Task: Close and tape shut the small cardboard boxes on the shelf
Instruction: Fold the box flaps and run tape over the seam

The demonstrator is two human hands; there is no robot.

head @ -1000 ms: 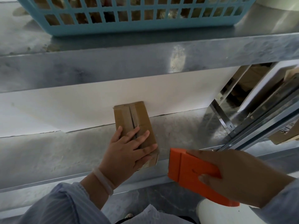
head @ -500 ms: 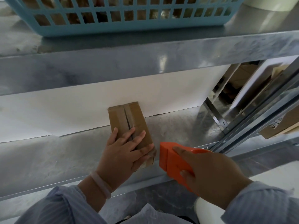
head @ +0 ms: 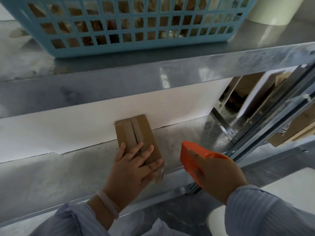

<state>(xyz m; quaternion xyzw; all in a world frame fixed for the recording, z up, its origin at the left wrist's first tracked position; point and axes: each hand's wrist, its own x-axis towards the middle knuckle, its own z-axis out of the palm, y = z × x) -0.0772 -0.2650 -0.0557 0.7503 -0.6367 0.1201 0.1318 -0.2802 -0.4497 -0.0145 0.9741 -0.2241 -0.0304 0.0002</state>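
Centrally, the small cardboard box [head: 136,138] is laid on the lower shelf [head: 68,176], its near end by the front edge, a dark seam left between its flaps. It is pressed down by the left hand [head: 131,169], fingers straight and spread. Beside it, apart, an orange tape dispenser [head: 192,157] is gripped in the curled fingers of the right hand [head: 216,178], held over the front edge.
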